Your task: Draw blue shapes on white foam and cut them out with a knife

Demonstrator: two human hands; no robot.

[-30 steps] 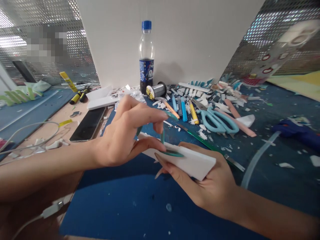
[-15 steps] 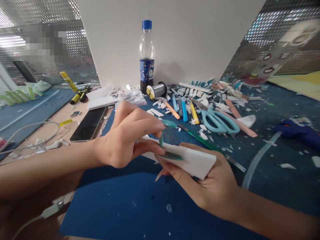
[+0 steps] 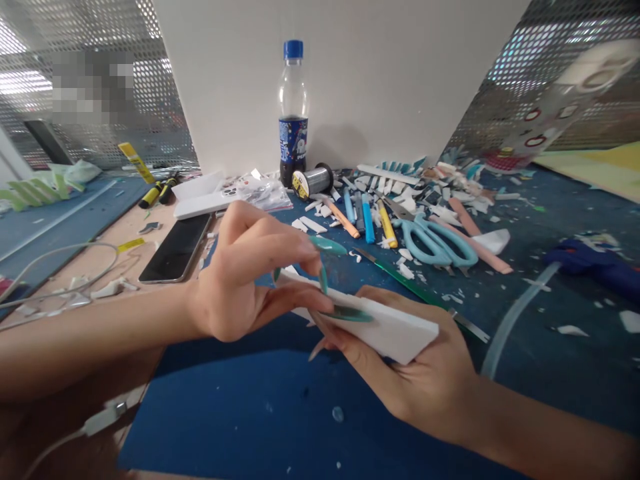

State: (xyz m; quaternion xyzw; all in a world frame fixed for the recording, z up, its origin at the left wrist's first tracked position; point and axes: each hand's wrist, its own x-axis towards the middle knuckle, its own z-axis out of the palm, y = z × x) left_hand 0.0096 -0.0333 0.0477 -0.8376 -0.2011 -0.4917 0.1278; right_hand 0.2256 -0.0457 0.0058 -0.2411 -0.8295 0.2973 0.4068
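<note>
Two bare hands work over one smooth blue mat (image 3: 260, 400) on a pale wooden desk (image 3: 165, 215). Between them, held up above the mat, is one long white foam-like slab (image 3: 395, 330), straight-edged, flat-faced and tilted, its right end lower. The right hand (image 3: 420, 380) is closed round that lower end, thumb along the near face. The left hand (image 3: 245, 280) curls narrowly at the other end, its thumb lying across the slab's face, three long glossy teal nails showing; I can't tell how firmly it grips, or whether something small sits between its fingers.

Behind them stands one clear plastic bottle (image 3: 294, 140) with a blue cap, a blue label and dark liquid inside; just beside it lies one round spool (image 3: 313, 182) of grey strand. At least five short, slim sticks (image 3: 369, 223) fan out in front, in orange, blues, grey and yellow. One pair of scissors (image 3: 425, 227) with pale-blue looped handles lies near one thin green tool (image 3: 407, 280) with metal ends. Jagged white scraps (image 3: 415, 187), too many to count, heap up behind. Off to the left lies one flat, black-glass phone (image 3: 176, 250).
</note>
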